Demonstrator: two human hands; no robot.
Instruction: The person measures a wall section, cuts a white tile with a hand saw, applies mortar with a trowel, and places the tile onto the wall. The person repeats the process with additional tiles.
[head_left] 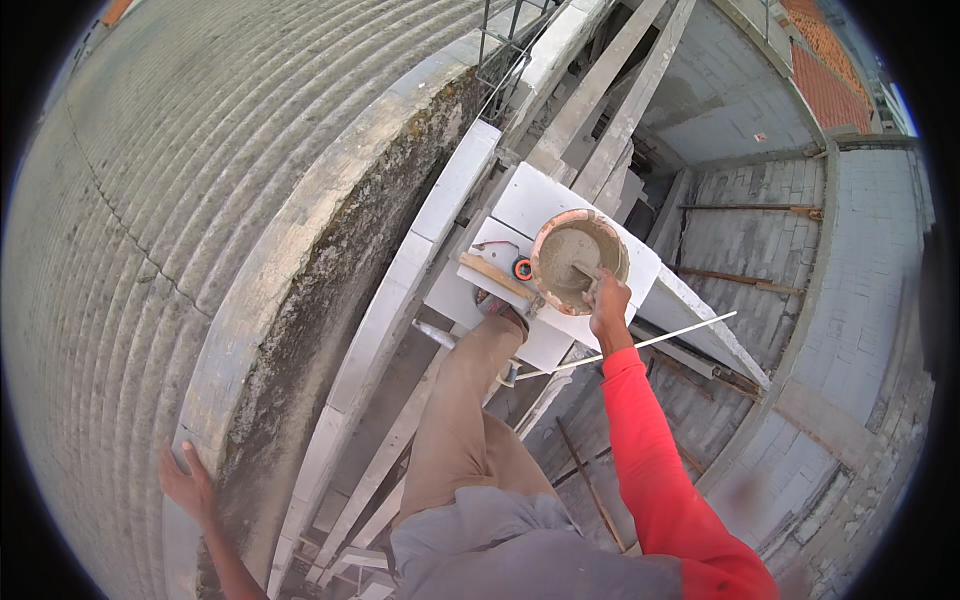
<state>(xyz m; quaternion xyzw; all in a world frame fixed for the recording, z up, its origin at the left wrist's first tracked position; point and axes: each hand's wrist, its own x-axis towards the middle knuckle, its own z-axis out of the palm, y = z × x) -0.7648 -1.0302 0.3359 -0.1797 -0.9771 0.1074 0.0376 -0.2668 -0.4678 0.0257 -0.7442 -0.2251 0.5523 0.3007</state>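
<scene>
My right hand (608, 300), in a red sleeve, is closed round the handle of a trowel (583, 271). The trowel's lower part dips into wet grey mortar (568, 255) in a round bucket (540, 240) with a mortar-smeared orange rim. White blocks (525, 200) bear the bucket. To its left lie a hammer (497, 274) with a wooden handle and a small orange-and-black ring-shaped thing (522, 268). Far off at the lower left, my left hand (188, 482) rests on the wall's top edge, fingers apart and holding nothing.
A corrugated roof (200, 200) spreads along the left, beside a rough mortar-stained wall (330, 250). Wooden planks (600, 90) run away at the top. A thin white rod (680, 333) sticks out rightward. Deep drops open beside my legs, with a walled space (745, 240) below.
</scene>
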